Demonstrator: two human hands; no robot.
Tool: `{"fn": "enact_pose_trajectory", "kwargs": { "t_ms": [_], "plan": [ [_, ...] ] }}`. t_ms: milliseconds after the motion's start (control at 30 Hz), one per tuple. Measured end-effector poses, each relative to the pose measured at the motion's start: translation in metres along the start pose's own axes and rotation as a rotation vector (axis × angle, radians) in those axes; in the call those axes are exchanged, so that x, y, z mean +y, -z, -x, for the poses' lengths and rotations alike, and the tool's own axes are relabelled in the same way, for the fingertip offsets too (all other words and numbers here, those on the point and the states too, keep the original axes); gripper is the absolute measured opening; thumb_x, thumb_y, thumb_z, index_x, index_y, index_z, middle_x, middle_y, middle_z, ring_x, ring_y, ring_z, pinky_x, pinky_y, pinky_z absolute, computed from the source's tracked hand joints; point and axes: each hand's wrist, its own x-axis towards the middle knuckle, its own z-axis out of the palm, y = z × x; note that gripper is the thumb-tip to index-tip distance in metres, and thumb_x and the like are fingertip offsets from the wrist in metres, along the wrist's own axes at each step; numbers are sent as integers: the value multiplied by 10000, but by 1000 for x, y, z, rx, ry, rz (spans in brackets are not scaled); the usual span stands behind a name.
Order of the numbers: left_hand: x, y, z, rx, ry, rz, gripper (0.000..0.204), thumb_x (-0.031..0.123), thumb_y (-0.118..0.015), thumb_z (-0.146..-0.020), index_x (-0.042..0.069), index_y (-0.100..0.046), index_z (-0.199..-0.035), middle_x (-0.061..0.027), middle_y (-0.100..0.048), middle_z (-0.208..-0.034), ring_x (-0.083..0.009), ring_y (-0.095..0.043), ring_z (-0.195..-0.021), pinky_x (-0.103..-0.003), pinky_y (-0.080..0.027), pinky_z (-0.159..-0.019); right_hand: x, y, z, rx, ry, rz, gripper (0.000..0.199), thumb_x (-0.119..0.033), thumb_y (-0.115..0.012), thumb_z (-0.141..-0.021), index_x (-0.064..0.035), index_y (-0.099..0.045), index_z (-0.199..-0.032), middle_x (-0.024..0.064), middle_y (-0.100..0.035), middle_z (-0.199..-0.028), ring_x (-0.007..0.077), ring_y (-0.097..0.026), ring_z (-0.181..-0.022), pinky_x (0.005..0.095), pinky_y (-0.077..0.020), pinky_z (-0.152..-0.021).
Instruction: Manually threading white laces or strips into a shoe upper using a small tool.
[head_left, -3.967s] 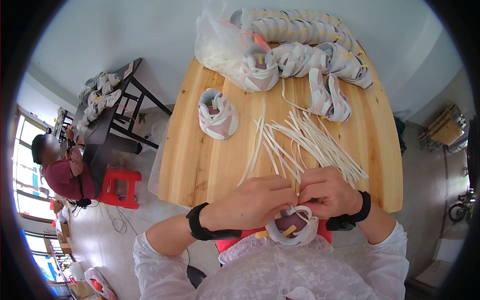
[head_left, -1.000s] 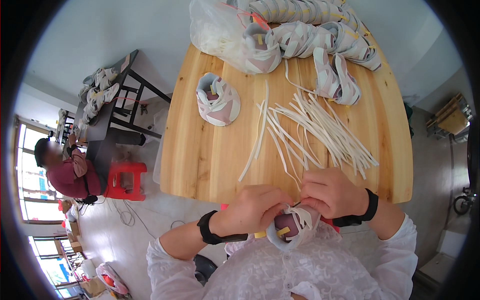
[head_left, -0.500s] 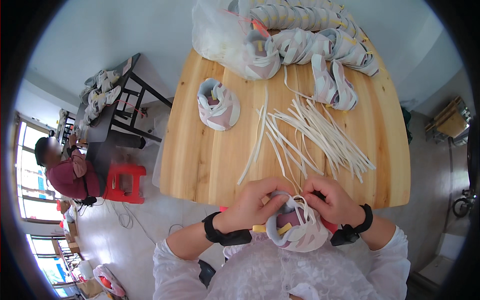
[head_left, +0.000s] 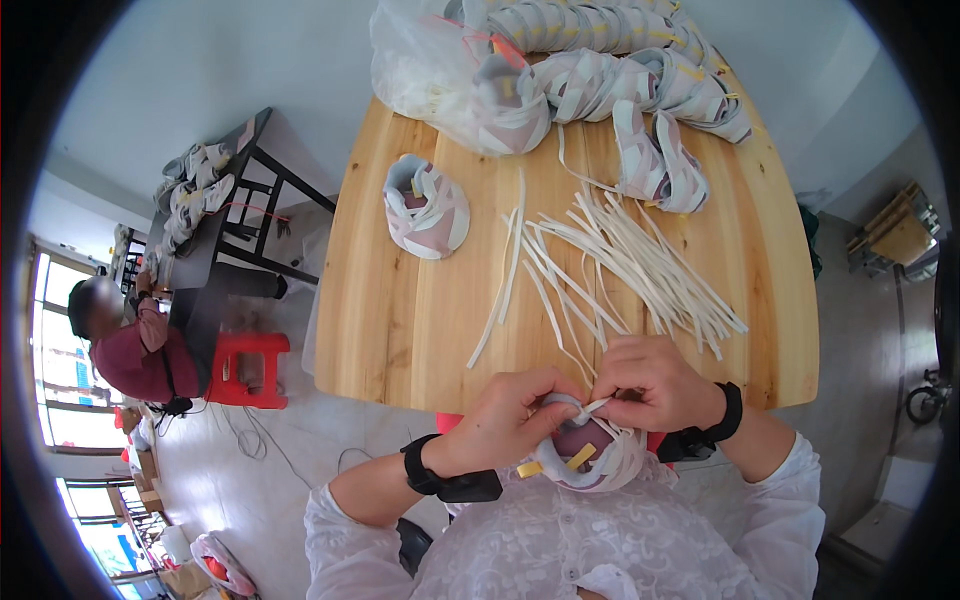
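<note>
The shoe upper point(head_left: 622, 460), just off the wooden table point(head_left: 380, 330)'s near edge, looks only partly laced; left hand point(head_left: 500, 415) pinches its rim, right hand point(head_left: 660, 388) its white lace point(head_left: 597, 407); loose laces point(head_left: 660, 275) lie unthreaded beyond.

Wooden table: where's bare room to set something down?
Best on the wooden table: front left, between the lone shoe upper, loose white laces and front edge. Narrower strip: between the laces and right edge. Crowded: back, with the plastic bag and rows of shoe uppers; centre, under the laces; front centre, by the left hand and right hand.
</note>
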Motion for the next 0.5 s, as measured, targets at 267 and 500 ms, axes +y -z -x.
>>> {"fn": "enact_pose_trajectory", "kwargs": {
  "t_ms": [267,500],
  "plan": [
    [1,-4,3,2,88,162,84,11,-589,-911,-13,-617,-987,-44,-654,-853,-66,-604,-795,-231,-505,-686,0,-6,-1,22,102,-21,107,-115,-723,-727,-109,-616,-725,22,-543,-646,234,-522,-601,342,-384,-527],
    [-5,-7,2,7,82,219,88,22,-608,-910,-20,-599,-986,-32,-650,-886,-55,-601,-808,-218,-502,-693,0,-12,4,87,127,79,119,-115,-726,-706,-114,-608,-720,28,-528,-652,235,-524,-589,352,-390,-507]
  ]
}}
